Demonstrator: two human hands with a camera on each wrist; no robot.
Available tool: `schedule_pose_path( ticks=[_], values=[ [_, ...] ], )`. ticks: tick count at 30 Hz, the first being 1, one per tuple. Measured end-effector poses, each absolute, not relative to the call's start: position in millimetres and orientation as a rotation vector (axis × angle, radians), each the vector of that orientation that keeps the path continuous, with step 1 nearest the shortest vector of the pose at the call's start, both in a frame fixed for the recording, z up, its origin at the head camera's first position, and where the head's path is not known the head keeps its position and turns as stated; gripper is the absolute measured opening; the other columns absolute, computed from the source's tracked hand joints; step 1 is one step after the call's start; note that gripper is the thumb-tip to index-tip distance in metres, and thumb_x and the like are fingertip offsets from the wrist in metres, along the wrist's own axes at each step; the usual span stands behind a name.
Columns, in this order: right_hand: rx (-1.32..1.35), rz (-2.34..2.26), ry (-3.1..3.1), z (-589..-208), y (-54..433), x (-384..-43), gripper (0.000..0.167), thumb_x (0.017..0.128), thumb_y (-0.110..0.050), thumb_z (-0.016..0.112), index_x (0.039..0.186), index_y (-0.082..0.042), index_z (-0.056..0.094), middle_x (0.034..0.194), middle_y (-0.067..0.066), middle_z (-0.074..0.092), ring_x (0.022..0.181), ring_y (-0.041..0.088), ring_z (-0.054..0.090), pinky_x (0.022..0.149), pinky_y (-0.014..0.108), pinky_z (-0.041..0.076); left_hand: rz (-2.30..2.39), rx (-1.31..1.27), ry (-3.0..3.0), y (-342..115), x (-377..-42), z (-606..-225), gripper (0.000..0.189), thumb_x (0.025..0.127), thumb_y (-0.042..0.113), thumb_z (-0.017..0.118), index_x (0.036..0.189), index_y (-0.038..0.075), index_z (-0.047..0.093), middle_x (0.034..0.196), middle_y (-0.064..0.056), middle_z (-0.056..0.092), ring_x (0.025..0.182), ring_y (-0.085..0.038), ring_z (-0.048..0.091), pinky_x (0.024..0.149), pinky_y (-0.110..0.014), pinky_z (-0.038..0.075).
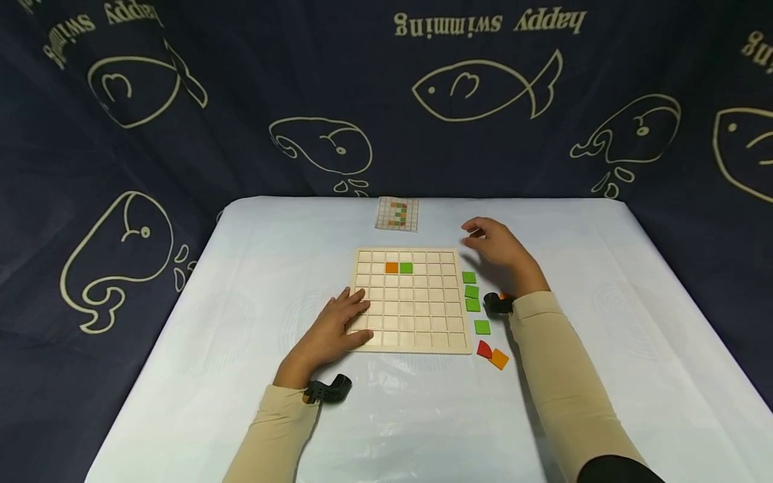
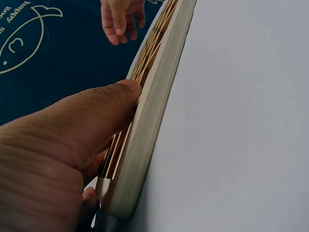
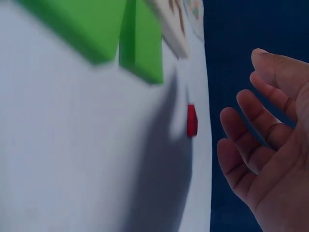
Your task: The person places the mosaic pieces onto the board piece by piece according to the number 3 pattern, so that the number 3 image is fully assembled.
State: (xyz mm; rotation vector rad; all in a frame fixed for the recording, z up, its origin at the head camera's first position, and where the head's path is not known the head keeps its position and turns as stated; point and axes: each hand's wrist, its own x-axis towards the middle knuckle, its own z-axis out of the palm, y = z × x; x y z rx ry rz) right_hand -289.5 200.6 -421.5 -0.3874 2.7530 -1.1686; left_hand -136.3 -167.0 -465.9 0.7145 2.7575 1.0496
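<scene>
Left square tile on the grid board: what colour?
The left square tile is orange, clearest in the head view.

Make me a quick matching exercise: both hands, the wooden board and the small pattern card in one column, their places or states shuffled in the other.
Column one:
1. left hand
2. wooden board
3. right hand
4. pattern card

Column two:
A. raised, holding nothing
B. lying beyond the board's far edge
C. resting on the board's left side
D. bearing an orange square and a green square

Pairs: 1-C, 2-D, 3-A, 4-B
</scene>
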Motion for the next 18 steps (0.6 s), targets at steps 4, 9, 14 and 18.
schedule_pose_path(
  ticks=[4,9,14,18],
  values=[
    [-0.342,-1.158,2.764,-425,211,-293,0.038,0.1,-0.016,0.06,0.134,0.001,0.056,0.134,0.022,0.053,0.12,0.037,0.051,0.096,0.053,0.044,1.055,0.716,2.751,-167,-135,-464,0.061,0.092,0.028,0.073,0.142,0.0,0.052,0.157,-0.014,0.035,0.149,-0.036,0.017,0.119,-0.055,0.012],
    [-0.301,-1.161,2.733,-432,218,-298,0.04,0.099,-0.016,0.061,0.134,0.002,0.055,0.132,0.023,0.054,0.118,0.039,0.054,0.094,0.052,0.046,1.05,0.718,2.755,-167,-134,-463,0.061,0.091,0.027,0.073,0.142,-0.001,0.053,0.156,-0.015,0.035,0.148,-0.037,0.018,0.119,-0.056,0.013],
    [-0.288,-1.176,2.682,-439,219,-303,0.044,0.1,-0.016,0.061,0.138,0.004,0.051,0.133,0.025,0.053,0.122,0.04,0.052,0.098,0.052,0.044,1.06,0.726,2.758,-167,-133,-463,0.061,0.091,0.026,0.074,0.141,-0.001,0.053,0.156,-0.015,0.036,0.148,-0.037,0.019,0.118,-0.056,0.013],
    [-0.253,-1.185,2.68,-441,218,-306,0.043,0.099,-0.012,0.06,0.137,0.005,0.05,0.13,0.025,0.054,0.119,0.039,0.05,0.099,0.05,0.043,1.064,0.732,2.76,-167,-134,-463,0.06,0.091,0.027,0.074,0.141,-0.001,0.053,0.156,-0.015,0.036,0.148,-0.038,0.019,0.118,-0.057,0.013]
  ],
)
